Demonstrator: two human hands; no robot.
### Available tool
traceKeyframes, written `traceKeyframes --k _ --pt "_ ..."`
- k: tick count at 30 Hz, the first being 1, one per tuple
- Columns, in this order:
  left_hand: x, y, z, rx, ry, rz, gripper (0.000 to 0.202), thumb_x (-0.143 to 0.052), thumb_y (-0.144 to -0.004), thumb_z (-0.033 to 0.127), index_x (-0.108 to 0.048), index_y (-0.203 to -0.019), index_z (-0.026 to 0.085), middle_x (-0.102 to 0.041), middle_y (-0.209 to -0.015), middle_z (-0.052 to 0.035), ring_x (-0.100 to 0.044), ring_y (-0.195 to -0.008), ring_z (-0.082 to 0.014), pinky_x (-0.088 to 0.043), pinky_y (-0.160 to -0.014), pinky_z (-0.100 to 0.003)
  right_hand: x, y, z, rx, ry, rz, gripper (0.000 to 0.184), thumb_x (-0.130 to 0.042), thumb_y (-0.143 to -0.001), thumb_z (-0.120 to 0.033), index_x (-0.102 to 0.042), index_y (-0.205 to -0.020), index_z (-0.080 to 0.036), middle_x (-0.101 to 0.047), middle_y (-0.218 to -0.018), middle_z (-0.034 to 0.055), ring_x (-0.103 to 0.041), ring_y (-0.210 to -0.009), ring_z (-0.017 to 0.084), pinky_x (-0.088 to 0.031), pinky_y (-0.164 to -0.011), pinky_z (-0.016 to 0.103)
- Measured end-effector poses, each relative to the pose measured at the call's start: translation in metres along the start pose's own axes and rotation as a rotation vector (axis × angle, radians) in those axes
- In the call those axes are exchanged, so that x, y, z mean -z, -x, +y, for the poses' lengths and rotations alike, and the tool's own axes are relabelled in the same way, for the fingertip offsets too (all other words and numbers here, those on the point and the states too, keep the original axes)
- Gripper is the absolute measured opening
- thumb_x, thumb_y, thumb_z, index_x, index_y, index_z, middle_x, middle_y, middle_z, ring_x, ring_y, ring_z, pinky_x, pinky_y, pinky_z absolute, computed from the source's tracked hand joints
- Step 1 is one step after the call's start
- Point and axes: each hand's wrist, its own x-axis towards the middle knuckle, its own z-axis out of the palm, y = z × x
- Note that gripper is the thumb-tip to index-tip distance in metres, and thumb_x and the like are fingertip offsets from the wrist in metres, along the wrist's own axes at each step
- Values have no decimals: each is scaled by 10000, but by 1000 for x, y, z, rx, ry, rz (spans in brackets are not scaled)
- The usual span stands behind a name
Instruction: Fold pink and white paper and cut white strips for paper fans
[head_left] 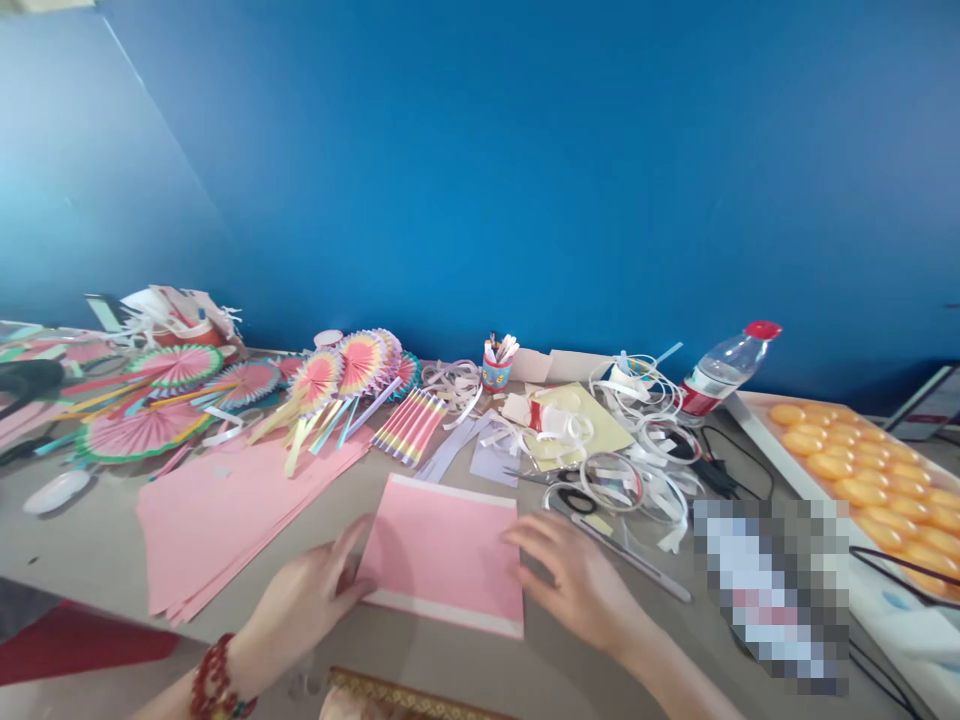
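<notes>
A pink paper sheet point(446, 545) lies flat on the table in front of me, with a white strip along its far edge and another along its near edge. My left hand point(315, 580) is at the sheet's left edge, thumb and fingers apart, the thumb tip reaching the near left corner. At the right edge, my right hand point(574, 580) has its fingers spread, the tips on or just beside the paper. Just beyond the sheet is a pleated strip in pink, yellow and purple point(409, 427). A stack of larger pink sheets point(225, 520) lies to the left.
Finished paper fans point(360, 362) lie at the back left, near a white mouse point(57, 492). Scissors point(576, 498), a grey craft knife point(637, 560) and curled white strips point(660, 490) spread across the right. Farther back stand a pen cup point(496, 372) and a leaning plastic bottle point(724, 370).
</notes>
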Motion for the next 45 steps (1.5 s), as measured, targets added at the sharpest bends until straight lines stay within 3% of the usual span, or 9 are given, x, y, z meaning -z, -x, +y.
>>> traceKeyframes --k 3,7,9,14,18,23,36,41,45 --pt "4 -1 3 -7 -221 48 637 -531 -893 338 -294 -1479 254 -638 -813 -5 -625 -717 -201 -383 -613 -262 -4 0 -11 57 102 -220 431 -601 -894 -402 -595 -1288 -227 -548 -1374 111 -481 -1250 316 -384 -1050 504" --pt "4 -2 9 -274 -296 116 484 -551 -914 382 -464 -1385 309 -608 -1085 -67 -580 -997 -246 -446 -834 -323 -7 11 -9 49 144 -353 522 -629 -873 -421 -548 -1358 -246 -464 -1466 106 -410 -1327 335 -322 -1102 546" --pt "-1 1 11 -374 -271 116 419 -557 -916 385 -521 -1329 326 -577 -1143 -70 -542 -1061 -255 -452 -878 -340 -5 20 -7 45 141 -357 530 -642 -865 -394 -535 -1369 -273 -444 -1483 91 -398 -1340 332 -317 -1106 549" --pt "-11 7 19 -424 -214 88 309 -568 -911 363 -606 -1204 271 -546 -1181 -84 -513 -1080 -259 -466 -905 -358 1 31 -5 55 124 -335 444 -612 -886 -400 -592 -1312 -279 -518 -1424 82 -460 -1292 317 -321 -1107 545" --pt "-11 0 22 -476 -215 111 397 -550 -926 355 -541 -1310 255 -503 -1306 -100 -466 -1162 -270 -436 -980 -395 -5 23 0 10 147 -241 457 -540 -931 -430 -561 -1354 -256 -494 -1444 90 -438 -1316 301 -351 -1099 499" --pt "-9 -14 12 -551 -272 133 533 -588 -905 389 -460 -1406 259 -433 -1454 -84 -377 -1293 -297 -338 -1097 -472 -15 17 10 -2 204 -252 524 -531 -926 -493 -521 -1391 -253 -460 -1473 83 -396 -1350 314 -325 -1114 517" --pt "-9 -29 -1 -647 -299 140 670 -535 -916 528 -362 -1480 211 -404 -1507 -115 -374 -1365 -290 -229 -1174 -499 -9 20 18 46 170 -223 490 -547 -921 -486 -561 -1354 -257 -501 -1439 88 -446 -1321 308 -325 -1112 533" --pt "-2 -37 9 -607 -190 218 417 -544 -930 417 -554 -1304 232 -545 -1357 -92 -508 -1215 -263 -356 -1089 -430 -9 19 24 18 212 -65 353 -537 -935 -426 -663 -1197 -224 -633 -1278 107 -560 -1180 293 -435 -1011 476" --pt "6 -74 35 -449 -169 323 231 -505 -961 351 -622 -1081 193 -622 -1103 -85 -566 -1044 -232 -430 -928 -354 -14 5 18 44 205 -5 285 -475 -968 -340 -673 -1125 -210 -674 -1175 107 -613 -1062 257 -493 -904 400"
